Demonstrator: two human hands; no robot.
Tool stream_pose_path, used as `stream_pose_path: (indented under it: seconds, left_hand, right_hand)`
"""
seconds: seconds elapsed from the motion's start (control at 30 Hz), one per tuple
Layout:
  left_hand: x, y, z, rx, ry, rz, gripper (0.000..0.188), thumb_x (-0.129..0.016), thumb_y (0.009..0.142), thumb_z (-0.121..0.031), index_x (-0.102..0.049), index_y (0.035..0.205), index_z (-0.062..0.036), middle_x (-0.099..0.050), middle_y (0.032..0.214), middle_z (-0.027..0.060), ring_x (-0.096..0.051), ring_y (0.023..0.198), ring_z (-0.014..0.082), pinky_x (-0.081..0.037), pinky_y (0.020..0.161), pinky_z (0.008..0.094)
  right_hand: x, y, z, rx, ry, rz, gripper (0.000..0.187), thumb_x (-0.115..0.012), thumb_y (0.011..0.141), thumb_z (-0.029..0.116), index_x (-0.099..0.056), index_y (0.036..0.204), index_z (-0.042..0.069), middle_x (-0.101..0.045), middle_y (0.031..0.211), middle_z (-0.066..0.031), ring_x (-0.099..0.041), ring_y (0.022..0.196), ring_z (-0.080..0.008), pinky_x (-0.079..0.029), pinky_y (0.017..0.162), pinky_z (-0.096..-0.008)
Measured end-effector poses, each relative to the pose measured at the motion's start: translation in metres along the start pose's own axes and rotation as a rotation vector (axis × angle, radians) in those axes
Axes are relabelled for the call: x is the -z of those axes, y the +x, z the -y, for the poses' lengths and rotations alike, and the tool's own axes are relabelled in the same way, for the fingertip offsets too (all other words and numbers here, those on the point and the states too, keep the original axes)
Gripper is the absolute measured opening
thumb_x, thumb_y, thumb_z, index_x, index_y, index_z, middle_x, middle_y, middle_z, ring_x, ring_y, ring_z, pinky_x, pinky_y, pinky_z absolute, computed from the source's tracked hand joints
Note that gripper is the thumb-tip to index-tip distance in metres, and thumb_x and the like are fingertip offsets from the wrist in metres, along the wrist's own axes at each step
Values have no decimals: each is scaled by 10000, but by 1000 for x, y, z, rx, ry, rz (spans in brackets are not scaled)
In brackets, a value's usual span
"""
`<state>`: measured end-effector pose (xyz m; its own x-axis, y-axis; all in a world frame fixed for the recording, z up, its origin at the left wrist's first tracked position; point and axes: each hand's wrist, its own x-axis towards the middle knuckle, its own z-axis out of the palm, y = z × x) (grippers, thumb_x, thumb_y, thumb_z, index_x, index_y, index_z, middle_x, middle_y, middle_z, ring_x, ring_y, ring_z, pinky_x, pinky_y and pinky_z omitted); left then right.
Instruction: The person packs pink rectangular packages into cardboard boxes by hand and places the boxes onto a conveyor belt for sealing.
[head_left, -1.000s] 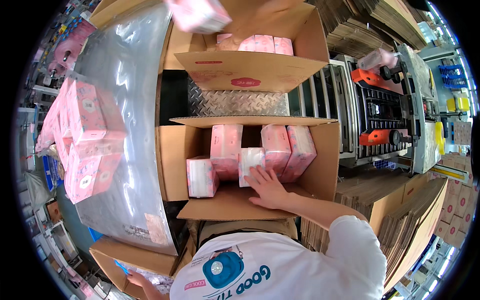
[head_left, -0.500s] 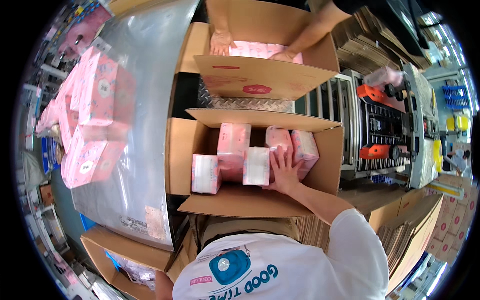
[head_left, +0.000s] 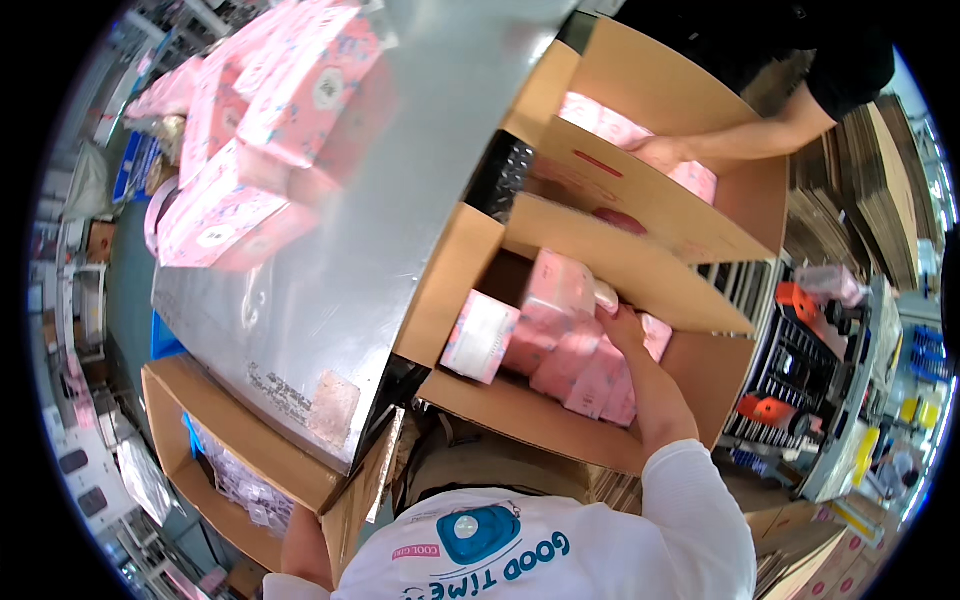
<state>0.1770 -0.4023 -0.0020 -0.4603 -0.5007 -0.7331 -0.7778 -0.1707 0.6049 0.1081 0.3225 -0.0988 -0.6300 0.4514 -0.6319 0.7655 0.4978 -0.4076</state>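
My right hand (head_left: 622, 326) reaches into the near cardboard box (head_left: 690, 425), its fingers curled over a pink pack of tissues (head_left: 588, 362); the fingertips are blurred and partly hidden. Several such packs crowd around it, some of them tilted. A taller pack (head_left: 556, 290) stands to the left of the hand. At the box's left end, a pack (head_left: 480, 338) sits with its white-labelled face up. My left forearm (head_left: 306, 550) comes up at lower left beside a cardboard box (head_left: 235, 440) of clear plastic packaging (head_left: 245, 490); the left hand itself is hidden.
Beyond my box, a co-worker's hand (head_left: 662, 153) rests on pink packs in another carton (head_left: 735, 120). Larger pink packs (head_left: 318, 90) are heaped on the metal table (head_left: 420, 150) at left. Flattened cartons (head_left: 850, 200) and a roller conveyor (head_left: 800, 345) are on the right.
The view has turned, so the boxes appear tilted and shifted right. My right hand has gone from spread flat on the packs to curled among them, and several packs have shifted toward the near wall.
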Motion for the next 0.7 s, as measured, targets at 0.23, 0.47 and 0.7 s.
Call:
stream_pose_path:
  seconds: [0.23,0.47,0.7]
  left_hand:
    - [3,-18,7,-63,-235,2,378,-459,941,-310,-539,1174,-24,-598,1108,151,-608,943,239,-522,756,369]
    - [55,-14,-61,-249,-729,116,353,-515,915,-378,-553,1138,-107,-592,1052,80,-582,955,223,-510,737,364]
    - [69,-59,-121,-417,-1064,331,419,-524,895,-449,-555,1121,-97,-554,1141,125,-579,921,257,-546,676,348]
  right_hand:
    - [-25,-52,72,300,447,-302,423,-510,902,259,-479,1231,-5,-447,1302,-210,-443,1178,-376,-375,985,-394]
    - [-75,-178,186,786,-698,-87,1095,-744,576,543,-231,1432,92,-137,1492,-212,-126,1344,-484,-38,1005,-708]
    - [-60,-114,183,697,-733,-424,780,-598,745,552,-389,1371,137,-355,1428,-88,-253,1333,-339,-256,981,-582]
